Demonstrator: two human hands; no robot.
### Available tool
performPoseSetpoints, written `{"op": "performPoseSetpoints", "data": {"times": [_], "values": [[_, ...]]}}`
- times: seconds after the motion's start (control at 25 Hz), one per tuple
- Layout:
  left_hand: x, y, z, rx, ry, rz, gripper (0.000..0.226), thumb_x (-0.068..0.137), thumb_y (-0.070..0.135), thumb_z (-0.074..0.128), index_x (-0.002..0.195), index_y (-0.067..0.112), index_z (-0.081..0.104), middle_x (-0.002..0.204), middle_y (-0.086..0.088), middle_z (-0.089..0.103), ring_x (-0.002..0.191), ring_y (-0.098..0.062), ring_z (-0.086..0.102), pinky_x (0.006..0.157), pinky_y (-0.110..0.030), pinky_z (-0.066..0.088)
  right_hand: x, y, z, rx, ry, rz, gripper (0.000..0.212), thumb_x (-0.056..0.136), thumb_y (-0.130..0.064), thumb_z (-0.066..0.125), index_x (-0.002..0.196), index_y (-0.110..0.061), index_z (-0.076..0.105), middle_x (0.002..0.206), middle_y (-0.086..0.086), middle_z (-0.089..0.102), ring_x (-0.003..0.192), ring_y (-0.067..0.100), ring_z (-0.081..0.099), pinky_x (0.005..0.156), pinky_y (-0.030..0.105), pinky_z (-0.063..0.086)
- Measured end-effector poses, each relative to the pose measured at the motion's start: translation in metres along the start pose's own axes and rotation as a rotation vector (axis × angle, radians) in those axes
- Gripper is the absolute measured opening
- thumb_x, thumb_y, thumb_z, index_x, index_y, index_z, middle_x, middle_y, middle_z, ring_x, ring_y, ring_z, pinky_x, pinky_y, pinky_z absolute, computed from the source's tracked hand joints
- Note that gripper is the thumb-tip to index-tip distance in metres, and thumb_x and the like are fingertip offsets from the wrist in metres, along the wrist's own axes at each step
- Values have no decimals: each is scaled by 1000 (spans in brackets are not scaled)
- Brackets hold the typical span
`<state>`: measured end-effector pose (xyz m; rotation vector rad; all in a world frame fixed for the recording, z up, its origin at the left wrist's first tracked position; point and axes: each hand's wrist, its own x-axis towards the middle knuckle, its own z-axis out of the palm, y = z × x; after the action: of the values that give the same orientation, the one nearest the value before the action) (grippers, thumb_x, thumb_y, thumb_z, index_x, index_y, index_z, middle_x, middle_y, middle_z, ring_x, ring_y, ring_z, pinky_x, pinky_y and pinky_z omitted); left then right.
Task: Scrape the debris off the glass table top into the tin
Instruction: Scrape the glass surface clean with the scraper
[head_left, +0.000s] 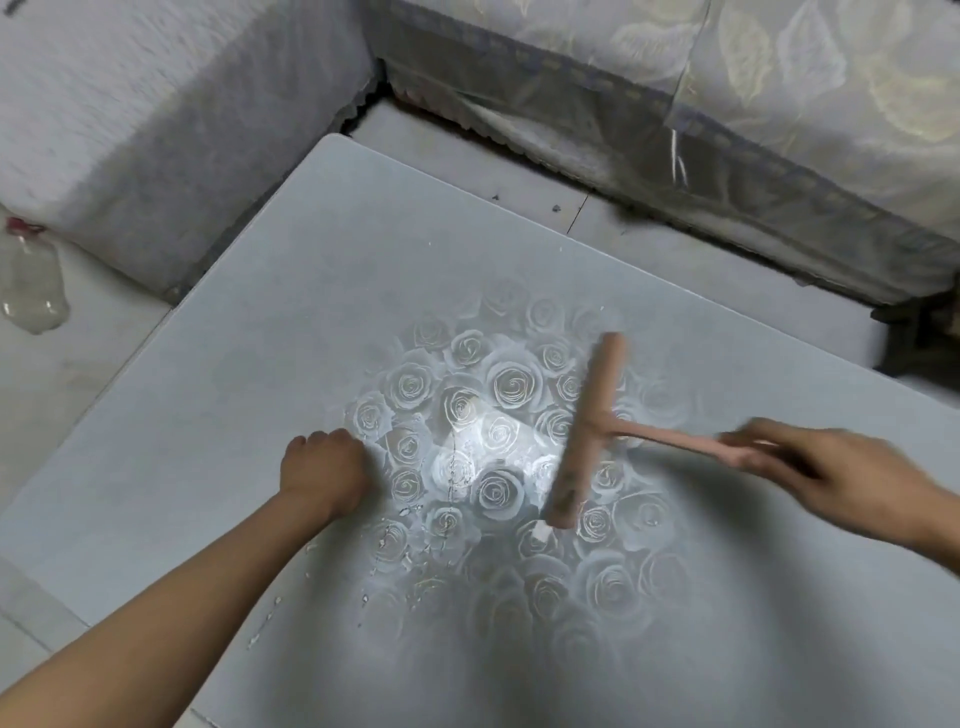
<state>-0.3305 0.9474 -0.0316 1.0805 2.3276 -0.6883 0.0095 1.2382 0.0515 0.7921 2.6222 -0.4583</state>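
Pale wet crumbs of debris (387, 543) speckle the smooth, rose-printed frosted glass table top (260, 338) by my left hand (324, 475), fisted on it; my right hand (831, 467) grips the pink T-shaped plastic scraper (587, 431), blade on the glass

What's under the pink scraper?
The rose-printed glass table top lies under the pink scraper. A white scrap pokes out at its near end. Anything directly beneath the blade is hidden.
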Motion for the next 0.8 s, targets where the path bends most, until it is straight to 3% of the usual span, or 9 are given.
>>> {"op": "performPoseSetpoints", "data": {"times": [0.12, 0.24, 0.32, 0.4, 0.52, 0.6, 0.68, 0.8], "values": [[12, 5, -15, -36, 138, -4, 30, 90, 18, 40, 116, 12, 51, 121, -6, 52, 111, -24, 52, 89, -31, 39, -18, 42, -10, 50, 70, 154, 45, 73, -83, 12, 104, -67, 40, 81, -39, 57, 71, -1, 59, 65, 29, 48], [30, 15, -20, -143, 200, 33, 44, 88, 16, 42, 131, 9, 35, 137, -7, 37, 122, -24, 42, 97, -31, 36, 33, -20, 9, -13, -147, -1, 25, 92, -62, 27, 112, -57, 41, 100, -29, 60, 95, 10, 61, 73, 30, 44], [45, 18, -24, -198, 216, 44, 54, 90, 20, 40, 140, 8, 23, 148, -9, 23, 132, -24, 33, 105, -34, 32, 69, -61, 16, -82, -122, -201, 26, 96, -53, 30, 120, -49, 40, 108, -19, 63, 100, 14, 60, 75, 31, 44], [60, 15, -27, -205, 217, 63, 57, 95, 25, 35, 146, 7, 16, 155, -10, 12, 141, -24, 21, 112, -38, 27, 89, -55, -11, -121, -101, -211, 28, 94, -55, 33, 120, -49, 41, 106, -23, 63, 98, 12, 61, 75, 31, 45], [82, 8, -35, -252, 187, 62, 68, 98, 44, 29, 150, 7, 5, 159, -12, -1, 147, -26, 4, 117, -44, 18, 92, 14, -74, -63, -146, 15, 24, 87, -60, 41, 108, -52, 52, 81, -37, 60, 71, -5, 60, 67, 27, 46], [98, 7, -43, -278, 142, 37, 84, 94, 61, 26, 151, 8, -5, 159, -14, -10, 148, -27, -7, 119, -47, 10, 100, 41, -90, 26, -140, 147, 11, 89, -51, 51, 99, -50, 56, 71, -23, 63, 63, -2, 59, 65, 25, 48], [118, 8, -48, -291, 96, 6, 103, 84, 77, 23, 149, 8, -15, 157, -17, -19, 146, -30, -16, 118, -49, 2, 126, 29, -77, 65, -176, 82, 9, 94, -36, 54, 95, -45, 54, 77, -19, 64, 63, -4, 57, 67, 20, 46], [144, 14, -53, -331, 74, -33, 125, 66, 93, 15, 146, 6, -24, 154, -20, -27, 143, -33, -25, 117, -52, -5, 152, 6, -57, 80, -199, -3, 12, 96, -35, 49, 94, -47, 49, 93, -40, 58, 69, -16, 52, 67, 18, 40]]}}
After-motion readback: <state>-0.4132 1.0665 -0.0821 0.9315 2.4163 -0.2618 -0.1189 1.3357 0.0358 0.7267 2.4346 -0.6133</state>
